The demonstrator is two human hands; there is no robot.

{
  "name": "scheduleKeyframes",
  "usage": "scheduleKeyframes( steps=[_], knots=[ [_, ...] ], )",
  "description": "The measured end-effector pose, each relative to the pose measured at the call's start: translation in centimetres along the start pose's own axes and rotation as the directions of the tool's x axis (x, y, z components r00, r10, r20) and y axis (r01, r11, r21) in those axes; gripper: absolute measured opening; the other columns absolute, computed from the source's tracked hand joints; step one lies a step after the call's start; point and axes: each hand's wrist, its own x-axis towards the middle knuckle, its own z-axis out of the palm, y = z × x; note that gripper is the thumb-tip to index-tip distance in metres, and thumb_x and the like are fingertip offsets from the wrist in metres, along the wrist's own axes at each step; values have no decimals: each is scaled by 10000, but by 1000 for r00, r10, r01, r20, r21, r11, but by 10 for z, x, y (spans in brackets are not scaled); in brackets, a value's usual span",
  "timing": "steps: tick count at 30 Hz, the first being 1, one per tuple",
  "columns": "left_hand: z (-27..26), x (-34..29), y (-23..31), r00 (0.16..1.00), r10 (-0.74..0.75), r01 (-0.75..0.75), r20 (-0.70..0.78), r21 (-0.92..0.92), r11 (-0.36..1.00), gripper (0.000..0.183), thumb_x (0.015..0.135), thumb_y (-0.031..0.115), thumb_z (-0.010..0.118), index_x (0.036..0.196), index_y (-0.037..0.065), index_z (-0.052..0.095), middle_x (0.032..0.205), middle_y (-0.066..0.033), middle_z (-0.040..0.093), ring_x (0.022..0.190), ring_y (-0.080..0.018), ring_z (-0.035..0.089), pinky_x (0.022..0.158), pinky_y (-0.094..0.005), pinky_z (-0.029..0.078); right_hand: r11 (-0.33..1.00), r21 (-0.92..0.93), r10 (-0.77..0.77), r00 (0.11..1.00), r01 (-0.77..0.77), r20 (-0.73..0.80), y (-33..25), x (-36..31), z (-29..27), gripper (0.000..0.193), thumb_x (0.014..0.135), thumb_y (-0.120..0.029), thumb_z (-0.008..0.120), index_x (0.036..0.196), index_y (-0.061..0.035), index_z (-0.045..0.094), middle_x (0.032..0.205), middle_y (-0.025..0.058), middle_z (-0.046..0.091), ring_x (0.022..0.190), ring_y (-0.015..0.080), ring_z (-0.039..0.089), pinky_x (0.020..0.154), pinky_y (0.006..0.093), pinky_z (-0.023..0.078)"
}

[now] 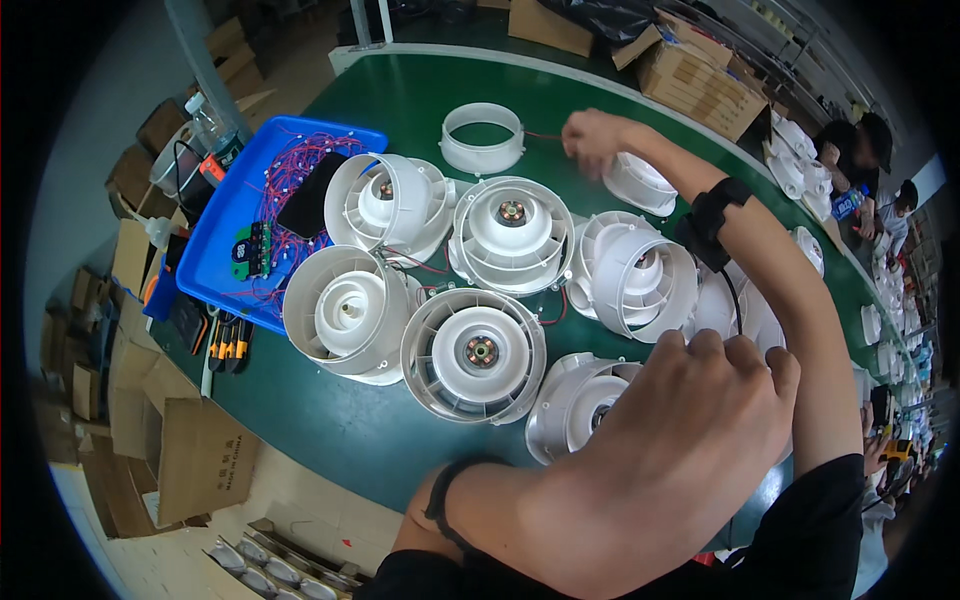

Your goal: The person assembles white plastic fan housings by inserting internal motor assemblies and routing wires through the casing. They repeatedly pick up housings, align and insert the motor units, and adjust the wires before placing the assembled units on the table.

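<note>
Right up close, the left hand (690, 430) is hanging over the near fans, knuckles up and fingers curling under; its fingertips are hiding below, so I can't tell whether it is gripping anything. Just beneath it, a tilted fan (565, 405) is showing past the wrist.

Farther off, the right hand (598, 140) is blurring a little, its fingers bending in beside a white housing (645, 190). A red wire (545, 136) is running between those fingers and a white ring (483, 157), which is sitting on the far part of the green table (375, 460); whether they are pinching it I can't say. A black strap (708, 218) is circling the right wrist, with a cable (733, 285) trailing down.

Between the hands and a blue tray (215, 292), more white fans (483, 352) are standing clustered, some facing up, some leaning. The tray is holding tangled wires (290, 170), a black item (312, 195) and green boards (250, 250). Orange-handled tools (237, 346) are lying at the table's left edge.
</note>
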Motion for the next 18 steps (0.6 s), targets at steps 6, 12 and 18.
scheduleKeyframes(
  steps=[6, 12, 18],
  knots=[
    [7, 7, 0, 978, -61, 66, 201, -17, 998, 386, 807, 70, 637, 1157, -70, 555, 892, -166, 637, 839, -303, 666, 729, -369, 537, 954, -241, -244, 927, 178, -286, -16, 9, 3, 496, 864, -76, 522, 1357, -30, 563, 871, 180, 728, 661, 272, 724, 595, 364, 627],
    [-7, 12, -9, 952, -42, 80, 303, -113, 990, 455, 887, 77, 629, 1319, -16, 518, 955, -233, 633, 866, -397, 650, 747, -459, 513, 849, -528, -244, 909, 31, -339, 5, -29, -34, 524, 858, -259, 629, 1351, -87, 592, 963, 162, 722, 852, 319, 698, 755, 458, 560],
    [-9, 14, 4, 953, -57, 93, 299, -107, 990, 437, 886, 69, 643, 1310, -2, 567, 1069, -234, 672, 952, -367, 659, 820, -424, 502, 853, -522, -341, 766, 9, -544, -26, -256, -15, 352, 860, -247, 622, 1141, -50, 697, 972, 212, 730, 954, 352, 713, 841, 472, 551]
  ],
)
